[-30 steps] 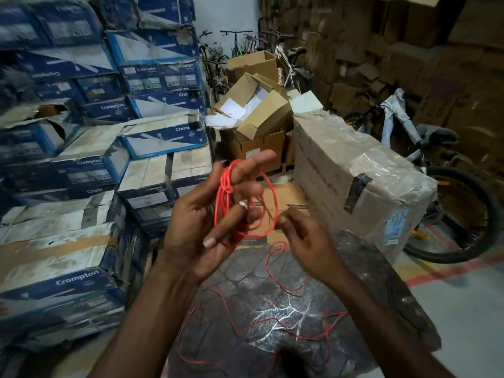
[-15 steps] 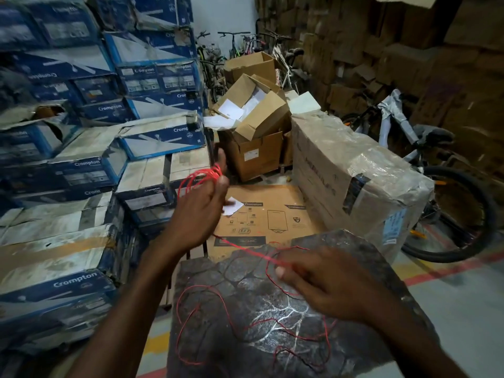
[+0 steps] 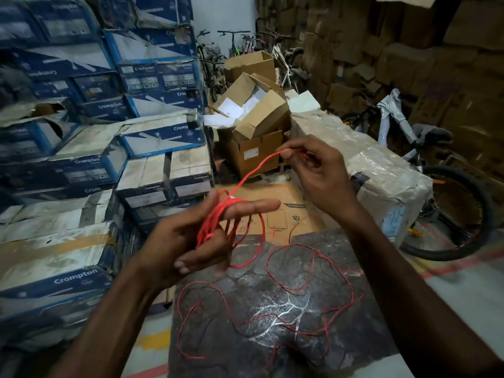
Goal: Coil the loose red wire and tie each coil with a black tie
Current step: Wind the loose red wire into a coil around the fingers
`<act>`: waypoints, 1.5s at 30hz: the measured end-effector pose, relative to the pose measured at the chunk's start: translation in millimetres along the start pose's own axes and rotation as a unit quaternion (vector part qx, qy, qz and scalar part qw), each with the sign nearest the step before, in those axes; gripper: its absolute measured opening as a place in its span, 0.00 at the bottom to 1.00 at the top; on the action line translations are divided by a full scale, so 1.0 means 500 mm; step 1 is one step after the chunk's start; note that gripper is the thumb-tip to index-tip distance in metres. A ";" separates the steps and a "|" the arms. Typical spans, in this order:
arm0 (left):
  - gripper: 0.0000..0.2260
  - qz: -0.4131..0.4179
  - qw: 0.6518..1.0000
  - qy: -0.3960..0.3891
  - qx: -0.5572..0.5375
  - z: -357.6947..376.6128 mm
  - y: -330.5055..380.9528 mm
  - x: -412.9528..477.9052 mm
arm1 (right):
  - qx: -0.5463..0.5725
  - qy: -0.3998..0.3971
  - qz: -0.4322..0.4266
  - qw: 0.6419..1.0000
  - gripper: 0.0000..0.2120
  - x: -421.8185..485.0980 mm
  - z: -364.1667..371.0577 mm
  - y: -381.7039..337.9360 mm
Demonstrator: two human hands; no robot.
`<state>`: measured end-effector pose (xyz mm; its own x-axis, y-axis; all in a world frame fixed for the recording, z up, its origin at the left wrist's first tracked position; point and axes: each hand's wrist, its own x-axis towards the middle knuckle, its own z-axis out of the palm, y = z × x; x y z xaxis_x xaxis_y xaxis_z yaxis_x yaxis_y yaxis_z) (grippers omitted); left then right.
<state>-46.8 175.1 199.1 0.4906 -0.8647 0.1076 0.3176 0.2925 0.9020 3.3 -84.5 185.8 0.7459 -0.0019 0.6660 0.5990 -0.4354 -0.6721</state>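
A red wire coil is wrapped in several loops around the fingers of my left hand, which is held out with one finger pointing right. From the coil a strand runs up and right to my right hand, which pinches it between thumb and fingertips. More loose red wire lies in tangled loops on the dark wrapped surface below my hands. No black tie is visible.
Stacked blue and white Crompton boxes fill the left. Open cardboard boxes stand behind. A plastic-wrapped carton sits to the right, with a bicycle beyond it. A flat cardboard box lies ahead.
My right hand rose from the dark surface up and right, pulling a strand taut. My left hand swung back to the middle with the coil on its fingers.
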 end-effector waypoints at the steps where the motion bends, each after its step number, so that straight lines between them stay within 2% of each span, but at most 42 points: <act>1: 0.27 0.022 0.999 -0.021 -0.030 0.002 0.009 -0.005 | 0.006 -0.002 0.014 1.000 0.07 -0.003 0.010 0.004; 4: 0.29 0.101 0.985 -0.067 -0.123 0.011 0.048 -0.016 | 0.028 -0.046 0.059 0.997 0.08 -0.027 0.044 0.015; 5: 0.29 0.138 0.980 -0.065 -0.124 0.014 0.062 -0.017 | 0.035 -0.068 0.069 0.995 0.09 -0.041 0.058 0.019; 7: 0.30 0.190 0.978 -0.001 -0.081 0.012 0.091 -0.013 | 0.056 -0.122 0.090 0.987 0.11 -0.074 0.086 0.031; 10: 0.27 0.253 0.962 0.052 -0.089 -0.016 0.124 -0.006 | 0.096 -0.193 0.135 0.967 0.14 -0.136 0.113 0.051; 12: 0.25 0.267 0.953 0.142 -0.021 -0.021 0.139 0.002 | 0.095 -0.225 0.164 0.956 0.16 -0.180 0.121 0.055; 14: 0.25 0.271 0.927 0.248 0.080 -0.025 0.145 0.012 | 0.068 -0.253 0.181 0.948 0.18 -0.215 0.121 0.051; 17: 0.23 0.207 0.885 0.367 0.200 -0.046 0.132 0.026 | -0.057 -0.321 0.122 0.937 0.17 -0.240 0.102 0.022; 18: 0.22 0.165 0.855 0.397 0.289 -0.054 0.122 0.029 | -0.101 -0.345 0.081 0.930 0.14 -0.242 0.093 0.007; 19: 0.21 0.108 0.806 0.417 0.407 -0.064 0.109 0.027 | -0.132 -0.358 0.039 0.924 0.13 -0.238 0.082 -0.010; 21: 0.21 -0.020 0.703 0.391 0.595 -0.079 0.076 0.023 | -0.146 -0.350 -0.010 0.925 0.11 -0.212 0.058 -0.046; 22: 0.24 -0.065 0.674 0.372 0.634 -0.079 0.058 0.022 | -0.140 -0.336 -0.025 0.931 0.11 -0.193 0.046 -0.061; 23: 0.25 -0.097 0.666 0.353 0.650 -0.076 0.042 0.016 | -0.130 -0.315 -0.039 0.939 0.11 -0.172 0.035 -0.073; 24: 0.24 -0.124 0.676 0.330 0.647 -0.068 0.028 0.013 | -0.115 -0.287 -0.049 0.950 0.10 -0.147 0.024 -0.080; 25: 0.23 -0.140 0.702 0.304 0.629 -0.058 0.018 0.011 | -0.095 -0.257 -0.051 0.960 0.10 -0.119 0.015 -0.082; 28: 0.18 -0.135 0.817 0.255 0.500 -0.016 0.009 0.002 | -0.039 -0.211 -0.042 0.976 0.09 -0.037 0.010 -0.078; 30: 0.19 -0.145 0.893 0.212 0.368 -0.006 0.010 -0.005 | 0.017 -0.205 -0.040 0.978 0.06 0.003 0.022 -0.073; 33: 0.26 -0.147 0.977 0.065 0.136 -0.018 0.007 -0.028 | 0.069 -0.198 -0.046 0.977 0.05 0.035 0.039 -0.072; 35: 0.28 -0.096 0.994 -0.044 -0.030 -0.011 0.009 -0.039 | 0.063 -0.185 -0.054 0.979 0.06 0.039 0.046 -0.075; 36: 0.28 -0.053 0.992 -0.069 -0.095 -0.005 0.015 -0.042 | 0.060 -0.180 -0.049 0.981 0.07 0.035 0.048 -0.075; 38: 0.27 0.007 0.970 -0.100 -0.221 0.027 0.023 -0.021 | 0.060 -0.179 -0.029 0.982 0.07 0.019 0.052 -0.076; 40: 0.29 0.055 0.944 -0.141 -0.293 0.052 0.029 -0.010 | 0.055 -0.190 -0.010 0.980 0.09 -0.010 0.054 -0.071; 41: 0.31 0.082 0.944 -0.125 -0.294 0.056 0.037 -0.008 | 0.042 -0.194 0.002 0.980 0.10 -0.027 0.052 -0.066; 43: 0.28 0.141 0.960 -0.023 -0.242 0.031 0.053 -0.007 | 0.009 -0.200 0.028 0.979 0.12 -0.062 0.045 -0.053; 45: 0.27 0.164 0.960 0.005 -0.225 0.001 0.066 -0.002 | -0.017 -0.212 0.043 0.976 0.13 -0.097 0.034 -0.042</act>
<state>-37.5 185.4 228.9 0.6322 -0.6917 0.3491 0.4615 0.6981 0.5474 -40.5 -59.8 161.8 0.8506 0.3309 0.4087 0.5246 -0.4800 -0.7032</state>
